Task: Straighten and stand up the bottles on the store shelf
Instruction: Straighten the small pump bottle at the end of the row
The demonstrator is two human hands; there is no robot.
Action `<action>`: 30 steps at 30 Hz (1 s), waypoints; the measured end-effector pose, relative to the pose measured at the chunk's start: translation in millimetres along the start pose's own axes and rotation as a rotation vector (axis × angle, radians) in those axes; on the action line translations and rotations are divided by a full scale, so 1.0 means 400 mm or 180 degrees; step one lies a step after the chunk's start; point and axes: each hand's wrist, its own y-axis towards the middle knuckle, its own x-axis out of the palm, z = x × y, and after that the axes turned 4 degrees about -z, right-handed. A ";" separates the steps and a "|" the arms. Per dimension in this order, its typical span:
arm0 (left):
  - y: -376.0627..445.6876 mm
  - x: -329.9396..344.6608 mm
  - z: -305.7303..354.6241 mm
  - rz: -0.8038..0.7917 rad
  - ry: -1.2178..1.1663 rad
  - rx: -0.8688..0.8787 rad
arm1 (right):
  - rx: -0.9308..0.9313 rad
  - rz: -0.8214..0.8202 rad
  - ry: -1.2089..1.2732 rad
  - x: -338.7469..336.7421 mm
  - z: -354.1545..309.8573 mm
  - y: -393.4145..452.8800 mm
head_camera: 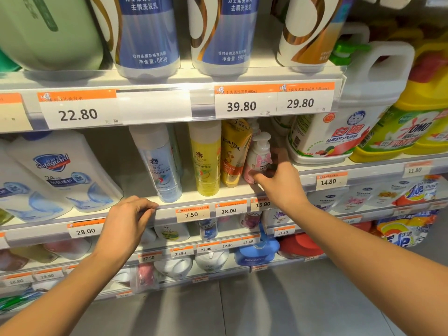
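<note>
A small pink-and-white pump bottle [259, 156] stands on the middle shelf [218, 194], leaning a little against a gold Pantene tube [234, 154]. My right hand [278, 178] grips the pump bottle low on its right side. Left of the tube stand a yellow bottle [206, 158] and a clear blue bottle [161, 163], both tilted slightly. My left hand [131, 219] rests on the shelf's front rail below the blue bottle, fingers curled, holding nothing.
Large white Safeguard bottles [60, 170] fill the shelf's left. A white jug [339, 122] and yellow jugs [412, 127] stand at the right. Big shampoo bottles [148, 35] sit on the shelf above. Lower shelves hold more bottles; grey floor lies below.
</note>
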 end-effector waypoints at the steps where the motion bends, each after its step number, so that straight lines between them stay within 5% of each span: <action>1: 0.001 0.000 0.000 0.0005 0.0006 -0.0005 | -0.0013 0.0012 -0.0026 0.002 -0.003 0.001; 30: 0.010 0.000 -0.013 -0.0040 -0.0033 -0.0126 | -0.0155 0.0284 -0.0437 0.037 0.037 0.031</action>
